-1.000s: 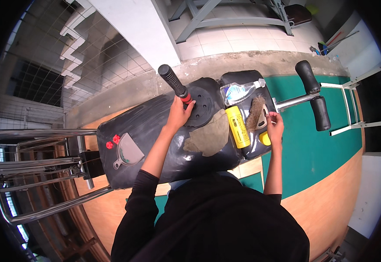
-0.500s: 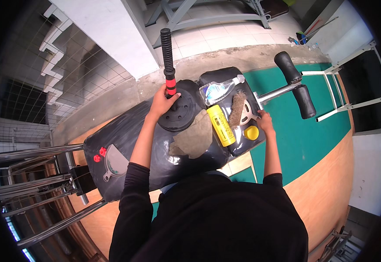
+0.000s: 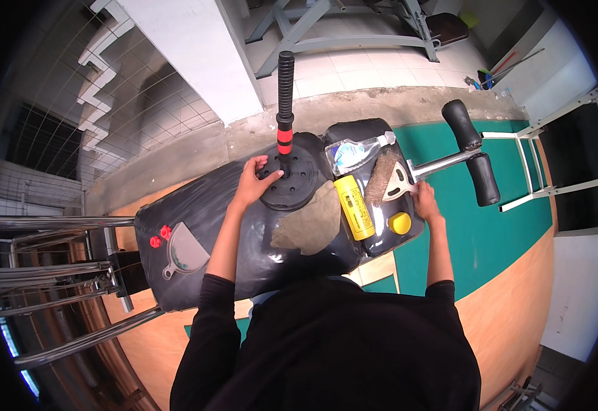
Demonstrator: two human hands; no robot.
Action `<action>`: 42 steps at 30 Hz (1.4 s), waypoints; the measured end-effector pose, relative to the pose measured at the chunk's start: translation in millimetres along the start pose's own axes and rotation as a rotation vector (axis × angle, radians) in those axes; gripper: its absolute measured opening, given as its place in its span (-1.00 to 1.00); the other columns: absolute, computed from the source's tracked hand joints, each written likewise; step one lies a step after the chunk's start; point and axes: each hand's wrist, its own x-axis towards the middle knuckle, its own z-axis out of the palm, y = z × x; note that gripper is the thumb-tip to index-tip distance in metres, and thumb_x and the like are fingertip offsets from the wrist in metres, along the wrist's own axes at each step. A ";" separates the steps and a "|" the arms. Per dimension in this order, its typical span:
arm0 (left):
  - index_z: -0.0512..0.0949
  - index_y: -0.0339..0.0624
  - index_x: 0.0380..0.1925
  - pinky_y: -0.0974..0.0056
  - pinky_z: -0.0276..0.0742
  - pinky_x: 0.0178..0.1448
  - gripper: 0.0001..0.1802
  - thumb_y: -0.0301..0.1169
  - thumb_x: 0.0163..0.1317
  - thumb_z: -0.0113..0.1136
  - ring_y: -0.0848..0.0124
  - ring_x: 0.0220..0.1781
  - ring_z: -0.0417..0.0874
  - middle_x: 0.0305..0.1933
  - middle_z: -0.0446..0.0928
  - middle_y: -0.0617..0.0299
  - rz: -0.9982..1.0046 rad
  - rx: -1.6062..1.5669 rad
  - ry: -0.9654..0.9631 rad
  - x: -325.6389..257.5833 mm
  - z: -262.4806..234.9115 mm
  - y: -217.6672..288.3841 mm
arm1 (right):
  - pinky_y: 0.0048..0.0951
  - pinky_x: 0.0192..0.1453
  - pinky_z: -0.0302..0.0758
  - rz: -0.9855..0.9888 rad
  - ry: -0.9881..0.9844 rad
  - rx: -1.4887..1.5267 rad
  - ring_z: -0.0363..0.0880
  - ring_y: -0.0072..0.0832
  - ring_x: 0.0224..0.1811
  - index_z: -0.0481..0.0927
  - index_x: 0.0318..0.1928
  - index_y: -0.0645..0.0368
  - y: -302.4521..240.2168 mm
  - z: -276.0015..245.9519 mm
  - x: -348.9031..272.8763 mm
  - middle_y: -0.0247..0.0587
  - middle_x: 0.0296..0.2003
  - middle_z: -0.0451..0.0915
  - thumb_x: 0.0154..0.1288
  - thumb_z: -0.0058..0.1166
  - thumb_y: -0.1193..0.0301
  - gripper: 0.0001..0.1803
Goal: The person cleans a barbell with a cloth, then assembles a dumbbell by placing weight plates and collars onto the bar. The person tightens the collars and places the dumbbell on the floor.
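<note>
Left hand (image 3: 256, 179) spread flat on black weight plate (image 3: 289, 179), right hand (image 3: 424, 201) closed around scraper (image 3: 400, 184), its blade edge over brown rag (image 3: 381, 175), fingertips hidden.

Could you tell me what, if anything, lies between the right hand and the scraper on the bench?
Nothing visible does. The right hand is already at the handle end of the scraper, touching or nearly touching it. The yellow cap and yellow bottle lie beside it on the black bench, off that line.
</note>
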 end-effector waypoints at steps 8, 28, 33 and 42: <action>0.42 -0.24 -0.03 0.34 0.41 0.11 -0.60 -0.42 0.13 0.29 0.46 0.02 0.46 -0.02 0.47 0.20 -0.095 -0.201 0.191 -87.1 -16.6 -39.6 | -0.53 -0.22 0.38 0.052 -0.007 0.507 0.47 -0.51 -0.29 0.33 -0.06 0.29 -90.9 -109.2 -67.7 -0.22 -0.34 0.46 0.35 -0.05 0.46 -0.78; 0.30 -0.22 0.12 0.25 0.56 -0.02 -0.35 0.13 0.35 -0.26 0.41 -0.10 0.56 -0.07 0.46 0.16 -0.551 -1.005 -0.010 -273.6 -159.3 -55.6 | -0.40 -0.41 0.49 -0.729 -0.172 0.528 0.56 -0.31 -0.45 0.57 -0.19 0.16 -506.9 57.0 -201.0 -0.19 -0.45 0.51 0.04 0.16 0.54 -0.75; 0.31 -0.19 0.04 0.41 0.58 -0.28 -0.62 -0.22 0.33 0.03 0.49 -0.18 0.59 -0.14 0.51 0.24 -0.485 -1.168 0.030 -286.5 -207.6 -118.1 | -0.31 -0.23 0.45 -1.206 -0.458 0.293 0.51 -0.33 -0.23 0.54 -0.14 0.03 -566.6 132.2 -260.0 -0.32 -0.29 0.47 -0.04 0.22 0.43 -0.64; 0.30 -0.18 0.00 0.48 0.49 -0.32 -0.66 -0.39 0.27 0.13 0.58 -0.26 0.54 -0.27 0.50 0.29 -0.151 -0.713 -0.180 -227.9 -260.9 -237.5 | -0.26 0.05 0.37 -0.288 -0.242 0.441 0.45 -0.20 -0.03 0.41 0.06 0.26 -566.6 228.9 -191.6 0.00 -0.09 0.47 0.12 0.24 0.23 -0.44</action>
